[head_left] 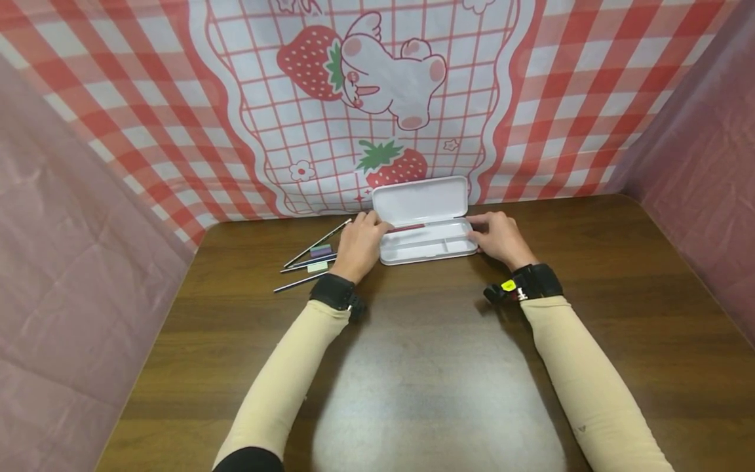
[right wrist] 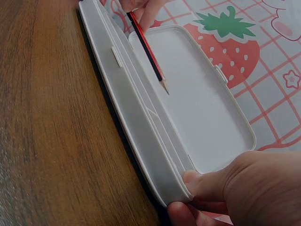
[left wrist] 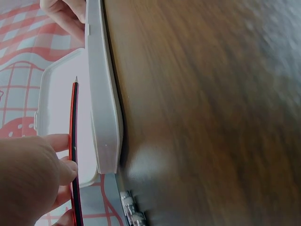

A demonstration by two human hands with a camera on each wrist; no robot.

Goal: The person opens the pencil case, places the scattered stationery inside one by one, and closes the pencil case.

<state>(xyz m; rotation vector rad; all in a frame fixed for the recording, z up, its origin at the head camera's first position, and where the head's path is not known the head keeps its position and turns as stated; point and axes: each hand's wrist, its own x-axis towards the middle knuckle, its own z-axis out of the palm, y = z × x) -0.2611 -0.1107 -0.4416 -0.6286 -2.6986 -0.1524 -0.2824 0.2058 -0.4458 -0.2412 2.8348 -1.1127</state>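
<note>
A white pencil case [head_left: 419, 252] lies on the table with its lid [head_left: 421, 200] raised against the cloth behind. Its tray has divided compartments. My left hand [head_left: 361, 244] pinches a red and black pencil [left wrist: 74, 122] between thumb and fingers, over the case's left part. The pencil's sharpened tip points right, above the tray, as the right wrist view shows. At the other end, my right hand [head_left: 501, 237] grips the case's right end, with the thumb on the rim and fingers lower on the outside.
Left of the case lie several pencils [head_left: 297, 283], a purple and blue eraser [head_left: 321, 250] and a pale green eraser [head_left: 317, 267]. Behind the wooden table [head_left: 436, 367] hangs a red checked cloth [head_left: 566, 98]. Pink cloth [head_left: 77, 262] hangs at the sides.
</note>
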